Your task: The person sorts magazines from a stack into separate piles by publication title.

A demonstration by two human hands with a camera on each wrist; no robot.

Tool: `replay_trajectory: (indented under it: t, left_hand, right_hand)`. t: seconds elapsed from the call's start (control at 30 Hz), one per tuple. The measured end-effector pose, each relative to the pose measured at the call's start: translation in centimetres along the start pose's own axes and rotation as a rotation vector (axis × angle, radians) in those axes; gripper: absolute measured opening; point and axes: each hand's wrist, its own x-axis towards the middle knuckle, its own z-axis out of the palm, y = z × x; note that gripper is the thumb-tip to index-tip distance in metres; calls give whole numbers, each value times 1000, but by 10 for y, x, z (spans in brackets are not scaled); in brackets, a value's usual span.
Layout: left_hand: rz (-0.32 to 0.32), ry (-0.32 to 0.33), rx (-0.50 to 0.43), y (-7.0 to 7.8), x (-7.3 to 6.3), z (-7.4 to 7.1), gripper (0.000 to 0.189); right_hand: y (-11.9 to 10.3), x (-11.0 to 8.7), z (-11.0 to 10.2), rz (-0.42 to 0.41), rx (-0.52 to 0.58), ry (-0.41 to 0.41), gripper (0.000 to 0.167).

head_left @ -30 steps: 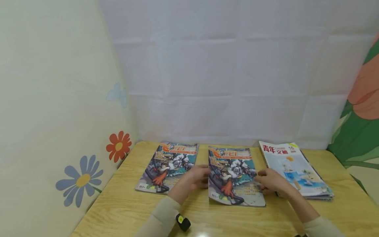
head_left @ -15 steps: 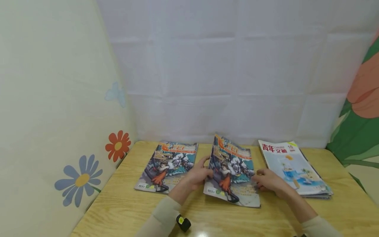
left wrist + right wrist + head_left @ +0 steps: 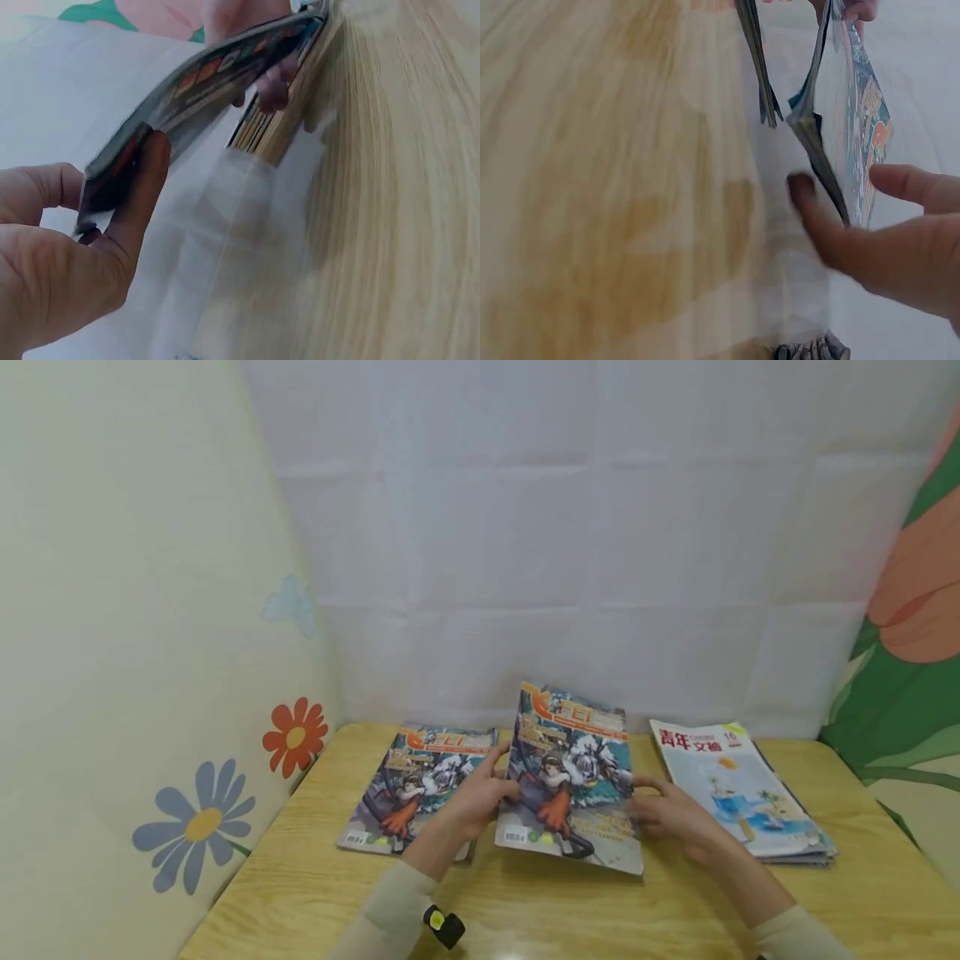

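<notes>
Between my hands a comic magazine point(image 3: 573, 777) with an orange FEI title is raised off the table, its far edge tilted up. My left hand point(image 3: 474, 793) pinches its left edge, thumb on the cover and fingers behind, and the left wrist view shows the magazine point(image 3: 199, 82) between those fingers point(image 3: 146, 187). At the opposite edge my right hand point(image 3: 678, 814) grips with thumb and fingers; in the right wrist view they lie on either side of the magazine point(image 3: 821, 154). Another magazine with the same cover point(image 3: 408, 789) lies flat to the left, partly behind my left hand.
A stack of magazines point(image 3: 738, 793), topped by a white cover with red Chinese characters, lies at the right of the wooden table point(image 3: 300, 893). White cloth point(image 3: 465, 543) hangs behind the table. A flower-painted wall point(image 3: 150, 610) stands on the left.
The held magazine has come up off the table and shifted left, its far edge rising. My left hand has changed from lying beside its edge to pinching it. Both hands have moved slightly left.
</notes>
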Motion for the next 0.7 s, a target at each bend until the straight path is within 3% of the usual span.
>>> replay_trajectory:
  t: [0.13,0.27,0.5,0.7]
  left_hand:
    - [16,-10,-22,-1,-4,-15,96]
    - [27,-21,-28,-1,-7,-33,94]
    - [0,65,-5,2,-14,-67,95]
    - [23,44,14,8,-21,-97,93]
  right_hand:
    - [0,-1,6,-7,223,-156,71]
    - [-2,-3,15,-2,353,-276,88]
    - [-11,3,39,-25,364,-342,103]
    - [-18,11,70,-36,422,-386,103]
